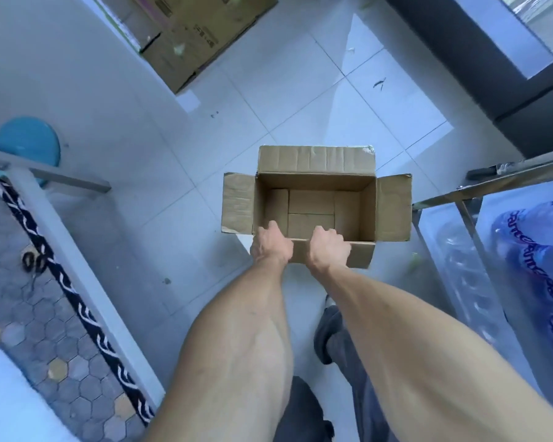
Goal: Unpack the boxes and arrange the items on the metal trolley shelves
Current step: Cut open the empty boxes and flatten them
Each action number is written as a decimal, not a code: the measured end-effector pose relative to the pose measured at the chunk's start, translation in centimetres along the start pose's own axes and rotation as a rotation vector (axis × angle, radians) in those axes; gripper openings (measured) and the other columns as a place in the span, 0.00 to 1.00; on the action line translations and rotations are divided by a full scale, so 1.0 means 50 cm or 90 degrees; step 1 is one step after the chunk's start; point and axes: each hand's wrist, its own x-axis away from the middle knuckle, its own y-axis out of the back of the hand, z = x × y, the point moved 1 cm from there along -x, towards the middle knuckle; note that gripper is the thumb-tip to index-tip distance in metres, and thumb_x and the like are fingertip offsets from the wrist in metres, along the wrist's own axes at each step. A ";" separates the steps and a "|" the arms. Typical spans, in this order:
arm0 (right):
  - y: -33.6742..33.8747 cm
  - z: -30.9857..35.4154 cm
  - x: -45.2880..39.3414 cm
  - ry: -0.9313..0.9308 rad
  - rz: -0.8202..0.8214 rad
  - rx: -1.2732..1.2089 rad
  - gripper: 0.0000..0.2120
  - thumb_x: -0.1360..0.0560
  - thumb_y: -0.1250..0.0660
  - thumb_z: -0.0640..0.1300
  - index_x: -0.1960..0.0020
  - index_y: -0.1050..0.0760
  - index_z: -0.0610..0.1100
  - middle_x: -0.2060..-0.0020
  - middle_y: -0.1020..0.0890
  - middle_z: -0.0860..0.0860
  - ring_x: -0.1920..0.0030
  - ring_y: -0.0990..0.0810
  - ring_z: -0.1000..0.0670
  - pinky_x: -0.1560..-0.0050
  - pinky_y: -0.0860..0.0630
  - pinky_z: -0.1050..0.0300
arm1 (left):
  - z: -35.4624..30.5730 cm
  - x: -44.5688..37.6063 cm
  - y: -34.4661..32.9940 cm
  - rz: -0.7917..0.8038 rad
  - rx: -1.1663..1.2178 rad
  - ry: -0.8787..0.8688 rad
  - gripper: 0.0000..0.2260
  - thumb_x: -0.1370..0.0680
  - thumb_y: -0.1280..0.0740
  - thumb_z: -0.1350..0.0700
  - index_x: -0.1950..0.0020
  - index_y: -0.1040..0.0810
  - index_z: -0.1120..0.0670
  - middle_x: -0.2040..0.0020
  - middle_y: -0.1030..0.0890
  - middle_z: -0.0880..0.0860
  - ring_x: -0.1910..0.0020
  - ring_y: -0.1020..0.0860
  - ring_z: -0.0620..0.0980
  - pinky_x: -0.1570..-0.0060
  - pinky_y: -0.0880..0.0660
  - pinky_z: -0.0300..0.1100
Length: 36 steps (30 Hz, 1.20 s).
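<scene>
A: Two hands, left hand [271,245] & right hand [328,248], grip the near flap of an open cardboard box [313,205] on the white tile floor [205,138].

B: Contents?

A: None seen; looks unpacked. Wrapped bottles [524,250] sit on the metal trolley [492,186], right. Another carton [201,36] lies beyond.

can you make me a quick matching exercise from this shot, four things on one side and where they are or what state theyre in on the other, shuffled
Things
1. open cardboard box
2. flattened cardboard
3. blue round stool
4. wrapped water bottles

Places or states
A. far left, behind a grey bar
B. on the floor at centre, empty, near edge gripped by the left hand and right hand
C. on the metal trolley at right
D. lying on the floor at the top of the view

Pairs: 1-B, 2-D, 3-A, 4-C
</scene>
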 end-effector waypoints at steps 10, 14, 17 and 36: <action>0.036 0.157 0.111 0.019 0.038 0.052 0.13 0.23 0.41 0.43 0.39 0.29 0.41 0.42 0.26 0.40 0.40 0.27 0.39 0.43 0.29 0.46 | 0.156 0.059 0.122 -0.030 0.083 0.054 0.17 0.21 0.39 0.58 0.32 0.29 0.54 0.37 0.28 0.59 0.38 0.26 0.60 0.43 0.28 0.50; 0.019 0.258 0.098 0.077 0.027 0.090 0.14 0.23 0.39 0.42 0.38 0.30 0.41 0.40 0.27 0.40 0.38 0.29 0.39 0.41 0.30 0.45 | 0.236 0.009 0.169 -0.060 0.095 0.062 0.17 0.21 0.41 0.59 0.32 0.31 0.56 0.38 0.28 0.59 0.38 0.26 0.60 0.44 0.28 0.50; 0.004 0.339 0.083 0.102 0.005 0.081 0.15 0.23 0.38 0.43 0.37 0.30 0.41 0.39 0.28 0.41 0.37 0.30 0.40 0.40 0.31 0.45 | 0.296 -0.035 0.183 -0.081 0.108 0.097 0.15 0.20 0.41 0.58 0.33 0.31 0.57 0.38 0.28 0.59 0.38 0.26 0.60 0.45 0.28 0.50; -0.275 0.819 0.023 0.117 -0.016 0.131 0.11 0.22 0.44 0.40 0.40 0.32 0.42 0.43 0.29 0.42 0.42 0.30 0.41 0.44 0.35 0.49 | 0.730 -0.349 0.286 -0.149 0.045 0.196 0.23 0.25 0.34 0.54 0.32 0.31 0.60 0.24 0.45 0.65 0.24 0.46 0.62 0.30 0.42 0.51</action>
